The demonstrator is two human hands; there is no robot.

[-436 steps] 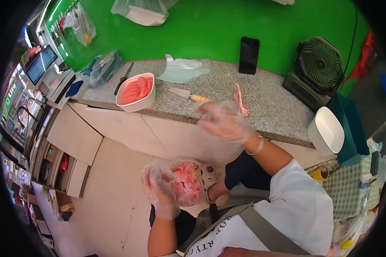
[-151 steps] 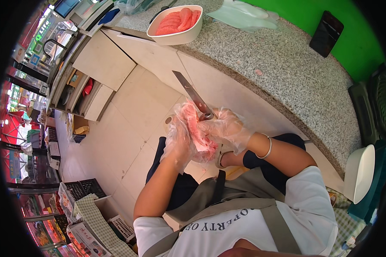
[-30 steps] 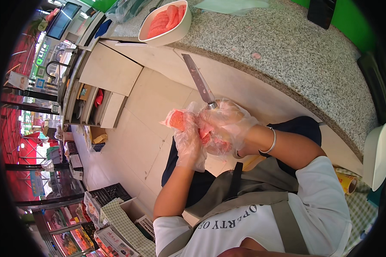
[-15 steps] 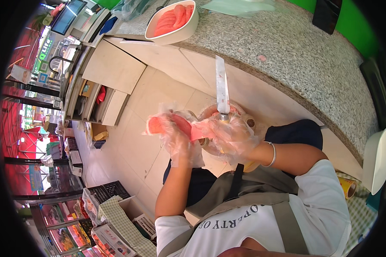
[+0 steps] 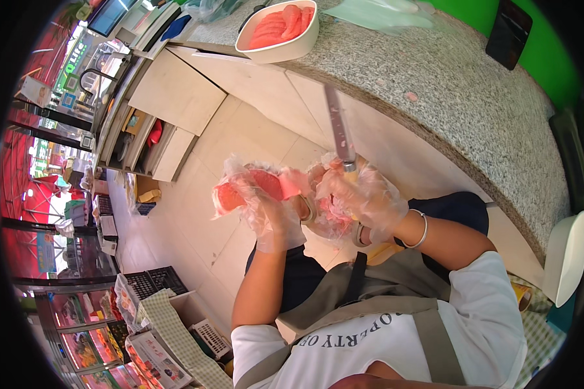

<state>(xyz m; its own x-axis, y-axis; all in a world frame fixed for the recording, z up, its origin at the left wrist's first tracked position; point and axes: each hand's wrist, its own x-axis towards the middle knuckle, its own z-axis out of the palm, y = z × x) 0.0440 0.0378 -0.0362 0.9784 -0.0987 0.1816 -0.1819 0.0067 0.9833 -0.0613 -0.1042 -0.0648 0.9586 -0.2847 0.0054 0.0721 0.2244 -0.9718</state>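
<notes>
My left hand (image 5: pixel 269 211), in a clear plastic glove, is closed around a piece of peeled red pomelo (image 5: pixel 228 197) with pale membrane on it. A pink flap of the fruit sticks out toward my right hand. My right hand (image 5: pixel 370 198), gloved too, grips a knife (image 5: pixel 339 126) by its yellowish handle, the blade pointing up and away from me. Between and below the hands is a plastic-lined bin (image 5: pixel 336 217) with pink scraps in it, partly hidden by my right hand. On the counter, a white tub (image 5: pixel 276 54) holds peeled pomelo segments (image 5: pixel 279 29).
The speckled granite counter (image 5: pixel 448 97) curves along the far and right side. On it lie a green plastic bag (image 5: pixel 376 14) and a dark phone (image 5: pixel 509 32). Another white tub (image 5: pixel 566 259) is at the right. A black crate (image 5: pixel 156 281) and boxes stand lower left.
My right hand has drawn away from the pomelo, leaving a gap between the hands. The knife has turned in my grip, its blade now darker. The view has shifted slightly.
</notes>
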